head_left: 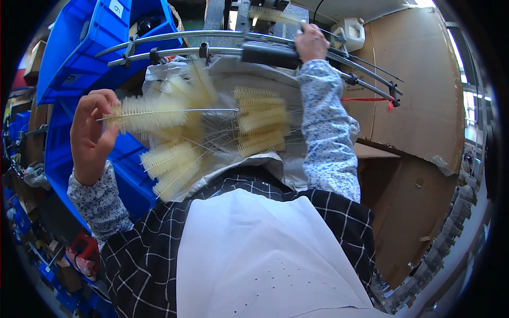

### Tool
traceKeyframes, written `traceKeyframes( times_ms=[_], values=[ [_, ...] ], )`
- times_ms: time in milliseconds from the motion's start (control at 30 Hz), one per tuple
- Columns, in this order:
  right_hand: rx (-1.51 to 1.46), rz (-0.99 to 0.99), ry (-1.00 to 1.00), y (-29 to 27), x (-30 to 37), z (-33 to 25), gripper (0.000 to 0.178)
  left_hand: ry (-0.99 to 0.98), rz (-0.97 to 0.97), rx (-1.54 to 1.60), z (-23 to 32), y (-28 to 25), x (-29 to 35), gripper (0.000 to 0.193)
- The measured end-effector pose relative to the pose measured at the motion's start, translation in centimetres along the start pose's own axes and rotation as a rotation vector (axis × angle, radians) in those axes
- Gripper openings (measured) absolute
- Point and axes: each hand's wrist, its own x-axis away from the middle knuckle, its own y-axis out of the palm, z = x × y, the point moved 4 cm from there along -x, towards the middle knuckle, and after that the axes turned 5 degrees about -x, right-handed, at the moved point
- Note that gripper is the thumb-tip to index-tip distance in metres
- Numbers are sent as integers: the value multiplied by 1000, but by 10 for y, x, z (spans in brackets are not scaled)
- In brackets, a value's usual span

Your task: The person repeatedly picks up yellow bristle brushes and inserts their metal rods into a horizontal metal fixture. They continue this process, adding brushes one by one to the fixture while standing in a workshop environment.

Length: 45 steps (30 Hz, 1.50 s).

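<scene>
My left hand (pixel 94 132) pinches the left tip of a cream-bristled wire brush (pixel 151 113). Its bare wire stem points right, over the pile. In my lap, on a pale cloth (pixel 225 74), lie more cream brushes: a loose group (pixel 169 161) at the left and a stacked group (pixel 260 119) at the right, their wire stems crossing between them. My right hand (pixel 312 42) is up at the metal rails, fingers closed at the right end of another bristle brush (pixel 273 15). That brush lies across the machine at the top; the fingertips are partly hidden.
Two steel rails (pixel 222 51) with a black roller-like cylinder (pixel 270 54) cross in front of me. Blue bins (pixel 69 58) stand at the left. Cardboard sheets (pixel 413 79) are at the right, near a white plastic jug (pixel 352 34). A red ribbon (pixel 391 105) hangs from the rail end.
</scene>
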Motion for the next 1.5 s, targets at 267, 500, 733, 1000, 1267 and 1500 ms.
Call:
traceKeyframes(
  times_ms=[267, 500, 733, 1000, 1267, 1500],
  values=[
    [-163, -183, 59, -17, -41, 100, 30, 28, -8, 58, -12, 8, -5, 25],
    [-114, -416, -73, -48, -35, 126, 25, -11, -179, 195, -26, 30, -25, 24],
    [-596, -1006, -83, -119, 69, 23, 38, -35, -242, 507, -22, 99, -48, 23],
    [-904, -531, -453, -89, 106, -90, 30, -159, -212, 260, -34, 83, -31, 40],
    [119, -105, -170, -18, 4, 1, 27, -781, -348, -17, -192, 14, 40, 43],
    [154, -146, -154, -11, -2, 0, 27, -663, -359, -44, -149, 15, 38, 36]
  ],
)
